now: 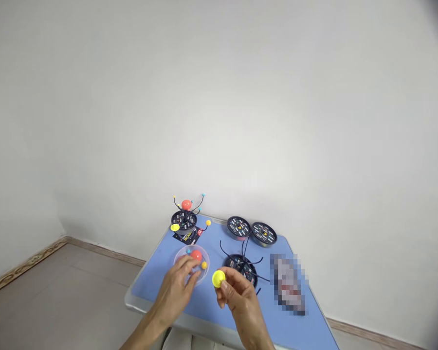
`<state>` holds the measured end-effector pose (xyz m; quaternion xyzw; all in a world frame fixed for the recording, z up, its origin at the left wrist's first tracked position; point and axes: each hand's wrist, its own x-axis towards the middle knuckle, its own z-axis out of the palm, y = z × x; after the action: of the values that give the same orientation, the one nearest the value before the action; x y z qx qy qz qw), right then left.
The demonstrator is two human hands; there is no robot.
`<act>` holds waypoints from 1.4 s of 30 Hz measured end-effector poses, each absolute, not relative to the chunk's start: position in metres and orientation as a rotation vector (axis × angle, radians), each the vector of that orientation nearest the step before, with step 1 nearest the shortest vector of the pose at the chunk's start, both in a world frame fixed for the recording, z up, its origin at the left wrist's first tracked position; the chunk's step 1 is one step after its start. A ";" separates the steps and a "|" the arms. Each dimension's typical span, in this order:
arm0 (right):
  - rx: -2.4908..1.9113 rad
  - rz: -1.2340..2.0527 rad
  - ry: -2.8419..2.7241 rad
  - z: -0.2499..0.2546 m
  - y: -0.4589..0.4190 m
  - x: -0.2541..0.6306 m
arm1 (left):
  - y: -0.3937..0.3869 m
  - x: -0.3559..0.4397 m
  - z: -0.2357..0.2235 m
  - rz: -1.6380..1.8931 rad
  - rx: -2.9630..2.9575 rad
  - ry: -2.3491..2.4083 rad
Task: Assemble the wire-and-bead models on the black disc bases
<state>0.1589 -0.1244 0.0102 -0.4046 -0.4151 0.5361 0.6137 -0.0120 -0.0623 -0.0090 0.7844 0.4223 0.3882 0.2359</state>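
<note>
My right hand (237, 296) pinches a yellow round plastic piece (218, 278) between thumb and fingers, above the front of the table. Reaching into a clear plastic bowl (175, 253), my left hand (178, 282) has its fingers bent and the thumb apart from them. A red ball (196, 255), an orange ball (204, 265) and a small blue ball (189, 251) lie in the bowl near its fingertips. Behind my right hand stands a black round base (237, 262) with several curved black arms, partly covered by that hand. No balls show on these arms.
On the blue table (219, 316), a planet model (184, 220) with a red ball (186, 204) stands at the back left, over a dark printed card (190, 236). Two black round bases (239, 226) sit at the back. A blurred-out item (288, 287) lies at right.
</note>
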 end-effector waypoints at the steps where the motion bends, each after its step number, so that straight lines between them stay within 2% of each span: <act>1: -0.890 1.277 -0.855 0.008 -0.132 0.162 | -0.074 -0.005 -0.008 1.091 2.072 1.079; 7: -0.860 1.311 -0.711 0.000 -0.158 0.171 | -0.119 0.032 -0.004 1.167 1.941 0.807; 23: -0.805 1.274 -0.587 -0.020 -0.189 0.181 | -0.132 0.061 -0.034 1.218 1.824 0.464; 34: -0.824 1.272 -0.505 -0.026 -0.196 0.207 | -0.136 0.079 -0.036 1.121 1.775 0.585; 42: -0.869 1.228 -0.427 -0.038 -0.190 0.250 | -0.125 0.110 -0.053 1.109 1.888 0.763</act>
<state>0.2505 -0.1903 -0.0377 -0.3915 -0.1924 0.5532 0.7097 0.1097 -0.1249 -0.0535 0.7463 0.3018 0.4383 0.3999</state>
